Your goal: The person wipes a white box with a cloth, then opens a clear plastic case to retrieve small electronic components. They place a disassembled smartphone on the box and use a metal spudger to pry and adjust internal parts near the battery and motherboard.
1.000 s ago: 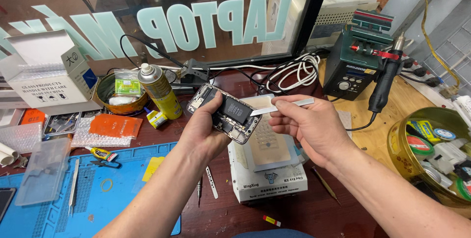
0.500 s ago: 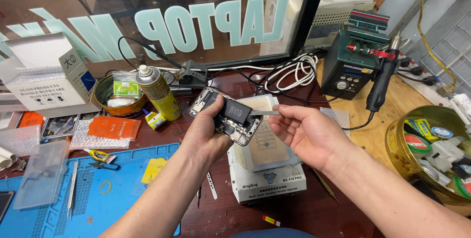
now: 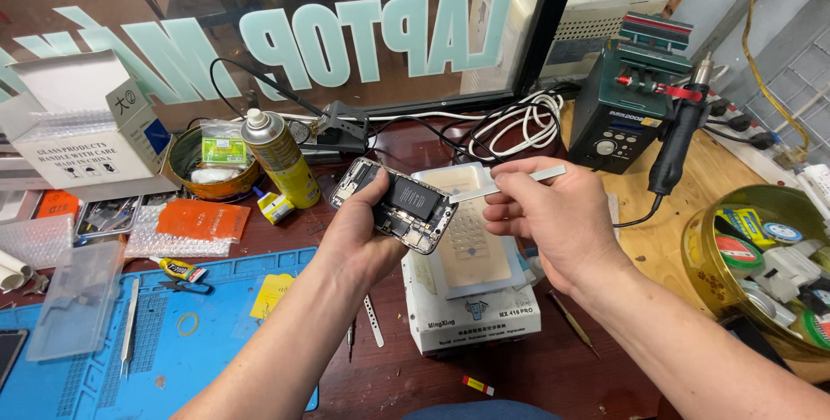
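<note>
Left hand: The left hand (image 3: 359,234) gripped the opened phone (image 3: 393,204) from below, fingers wrapped round its lower edge, thumb on the near side.
Opened phone: It was held above the desk, tilted, its back off and the black battery and boards facing up. It lay at 12 o'clock of the left hand and at 9 o'clock of the right hand, just beside it.
Right hand: The right hand (image 3: 549,221) was closed in a pinch on a flat metal pry tool (image 3: 506,185).
Pry tool: The blade ran from 3 o'clock toward 9 o'clock, its tip at the phone's right edge; whether it touched could not be told.
Heating pad unit: A white box-shaped heating unit (image 3: 471,299) stood on the desk directly beneath both hands.
Spray can: A yellow spray can (image 3: 278,160) stood upright at 10 o'clock of the phone, apart from it.
Work mat: A blue mat (image 3: 173,342) lay at 8 o'clock of the left hand, with tweezers (image 3: 130,325) on it.
Soldering station: A green station (image 3: 627,96) stood at 1 o'clock of the right hand, well apart.
</note>
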